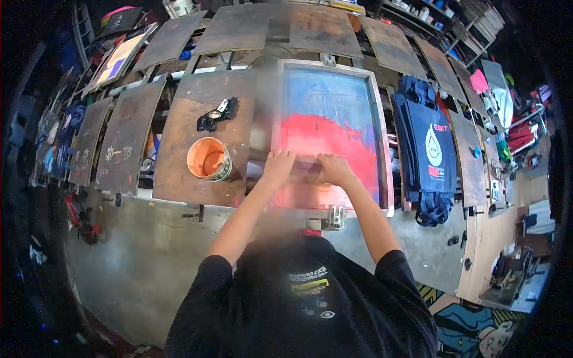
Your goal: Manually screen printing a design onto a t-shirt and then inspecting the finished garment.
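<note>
My left hand (280, 163) and my right hand (335, 169) grip the two ends of a brownish squeegee (307, 168), its outline smeared in the picture. It rests across the near part of a silk screen with a pale frame (382, 149). Red ink (334, 137) covers the lower and middle mesh, while the far part of the mesh (325, 89) looks blue. What lies under the screen is hidden. Left of it, a bucket (225, 171) with an orange-coated inside stands on a worn board (173, 173).
A crumpled black thing (216, 115) lies behind the bucket. To the right, navy printed bags (418, 143) drape over a board. More flat boards (128, 137) line both sides and the far row. A metal clamp (335, 217) sits at the screen's near edge, above grey floor (137, 250).
</note>
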`<action>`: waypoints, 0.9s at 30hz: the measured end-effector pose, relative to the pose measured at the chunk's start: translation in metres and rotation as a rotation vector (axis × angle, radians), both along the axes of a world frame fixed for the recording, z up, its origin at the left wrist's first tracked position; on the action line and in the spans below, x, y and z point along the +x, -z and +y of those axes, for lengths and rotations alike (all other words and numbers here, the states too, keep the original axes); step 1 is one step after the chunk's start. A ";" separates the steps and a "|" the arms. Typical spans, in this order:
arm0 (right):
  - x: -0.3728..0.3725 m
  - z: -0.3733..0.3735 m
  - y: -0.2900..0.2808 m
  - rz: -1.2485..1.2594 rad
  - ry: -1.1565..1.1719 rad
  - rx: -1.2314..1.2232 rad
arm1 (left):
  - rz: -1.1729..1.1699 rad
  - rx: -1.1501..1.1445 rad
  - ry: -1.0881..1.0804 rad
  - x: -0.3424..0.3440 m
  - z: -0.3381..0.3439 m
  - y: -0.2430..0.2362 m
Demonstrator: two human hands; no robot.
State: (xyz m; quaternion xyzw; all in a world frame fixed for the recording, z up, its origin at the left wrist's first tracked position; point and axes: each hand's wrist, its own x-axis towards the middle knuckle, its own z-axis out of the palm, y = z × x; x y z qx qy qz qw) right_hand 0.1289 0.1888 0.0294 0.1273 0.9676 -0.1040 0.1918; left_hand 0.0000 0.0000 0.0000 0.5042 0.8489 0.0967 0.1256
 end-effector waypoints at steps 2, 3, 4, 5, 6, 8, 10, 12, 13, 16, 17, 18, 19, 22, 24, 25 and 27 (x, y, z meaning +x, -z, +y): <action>0.011 0.005 0.009 0.156 0.016 -0.002 | 0.012 0.088 0.007 0.002 0.006 0.014; 0.010 0.001 0.012 0.157 0.034 -0.009 | 0.011 0.079 0.025 -0.006 0.003 0.016; 0.009 -0.005 0.016 0.220 0.034 0.002 | 0.027 0.114 0.065 -0.013 0.000 0.019; 0.007 -0.009 0.019 0.282 0.034 0.015 | 0.041 0.149 0.103 -0.021 -0.003 0.021; 0.008 -0.008 0.021 0.276 0.046 0.015 | 0.034 0.147 0.115 -0.022 -0.001 0.021; 0.008 -0.004 0.025 0.381 0.011 0.031 | 0.005 0.200 0.132 -0.025 0.003 0.022; 0.009 -0.004 0.028 0.333 0.028 0.033 | -0.007 0.220 0.132 -0.020 0.002 0.020; 0.011 -0.005 0.029 0.289 0.035 0.032 | -0.014 0.239 0.123 -0.014 0.000 0.021; 0.012 -0.007 0.029 0.317 0.022 0.046 | 0.016 0.291 0.098 -0.011 -0.002 0.022; 0.016 -0.009 0.025 0.401 -0.008 0.075 | 0.048 0.348 0.061 -0.004 -0.004 0.017; 0.017 -0.008 0.023 0.459 -0.030 0.091 | 0.051 0.357 0.045 -0.003 -0.004 0.013; 0.012 -0.007 0.018 0.466 -0.033 0.090 | 0.059 0.357 0.042 -0.006 -0.003 0.009; 0.006 -0.006 0.013 0.446 -0.031 0.106 | 0.088 0.314 0.027 -0.010 -0.001 0.005; 0.005 -0.002 0.001 0.484 -0.047 0.163 | 0.153 0.310 0.002 -0.009 0.004 -0.008; 0.007 -0.001 -0.006 0.539 -0.071 0.200 | 0.185 0.345 -0.012 -0.002 0.007 -0.019; 0.011 -0.003 -0.011 0.590 -0.045 0.192 | 0.214 0.377 -0.036 0.003 0.007 -0.024; 0.020 -0.007 -0.014 0.643 -0.023 0.179 | 0.246 0.407 -0.065 0.016 0.003 -0.032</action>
